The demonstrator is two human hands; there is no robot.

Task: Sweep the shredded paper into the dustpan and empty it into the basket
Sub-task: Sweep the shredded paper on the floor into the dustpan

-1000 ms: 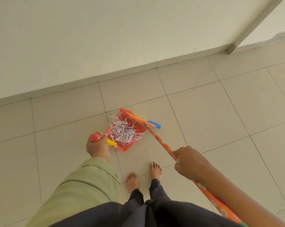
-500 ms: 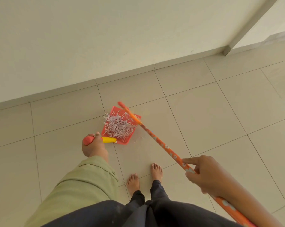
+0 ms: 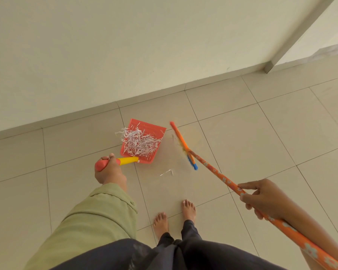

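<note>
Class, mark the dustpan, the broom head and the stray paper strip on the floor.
Dustpan (image 3: 158, 128): head view, bare far rim.
Broom head (image 3: 181, 142): head view, orange bar.
Paper strip (image 3: 167, 172): head view, middle of the bent strip.

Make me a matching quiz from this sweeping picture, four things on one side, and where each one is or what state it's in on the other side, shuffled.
Things:
1. shredded paper
2. stray strip
3. broom head
4. dustpan handle

States:
A. gripped by the left hand
B. lying alone on the tile near the dustpan
C. piled inside the dustpan
D. apart from the dustpan, off its open edge

Pairs: 1-C, 2-B, 3-D, 4-A
</note>
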